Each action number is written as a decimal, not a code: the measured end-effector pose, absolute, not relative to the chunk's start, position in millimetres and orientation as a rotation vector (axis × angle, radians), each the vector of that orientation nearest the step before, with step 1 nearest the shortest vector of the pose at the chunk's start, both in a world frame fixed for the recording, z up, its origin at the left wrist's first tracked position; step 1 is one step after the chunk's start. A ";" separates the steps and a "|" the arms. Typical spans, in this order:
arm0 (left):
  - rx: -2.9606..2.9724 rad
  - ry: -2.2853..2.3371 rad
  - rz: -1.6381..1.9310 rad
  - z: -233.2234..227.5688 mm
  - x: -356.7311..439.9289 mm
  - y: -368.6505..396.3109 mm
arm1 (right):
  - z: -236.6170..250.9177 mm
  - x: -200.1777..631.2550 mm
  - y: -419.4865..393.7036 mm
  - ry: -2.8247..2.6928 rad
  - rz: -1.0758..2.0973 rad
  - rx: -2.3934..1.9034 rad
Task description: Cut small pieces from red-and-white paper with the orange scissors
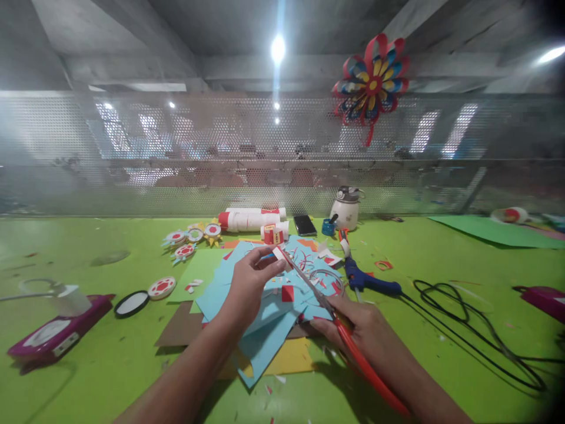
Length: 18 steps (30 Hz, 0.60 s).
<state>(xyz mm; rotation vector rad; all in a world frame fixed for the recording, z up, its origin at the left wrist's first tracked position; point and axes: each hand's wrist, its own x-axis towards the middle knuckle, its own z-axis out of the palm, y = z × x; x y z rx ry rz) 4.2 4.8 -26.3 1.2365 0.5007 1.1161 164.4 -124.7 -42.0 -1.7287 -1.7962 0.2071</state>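
Between the thumb and fingers of my left hand (251, 281) is a small piece of white and red paper (281, 257). My right hand (353, 324) grips red-handled scissors (348, 335), whose blades reach up and left to the paper's edge. Whether the blades are parted is hard to tell. Below both hands lies a pile of light blue paper sheets (265, 347), strewn with red and white scraps. A red paper square (288, 293) rests on the pile near the scissor blades.
Right of the pile lies a blue glue gun (375, 284) with a looping black cord (477, 330). Paper rolls (251, 221), a phone (304, 225) and a bottle (346, 209) stand behind. Paper flowers (184, 252), a black-rimmed disc (131, 304) and a purple power strip (62, 335) are left.
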 end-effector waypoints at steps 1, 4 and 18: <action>1.238 0.499 1.120 -26.4 4.3 4.9 | -42.0 164.4 -124.4 -1.795 0.204 -1.726; 1.250 0.498 1.144 -26.4 4.4 5.2 | -40.1 164.1 -123.7 -1.796 0.202 -1.709; 1.226 0.505 1.155 -29.4 6.2 4.7 | -40.3 165.3 -123.6 -1.798 0.203 -1.742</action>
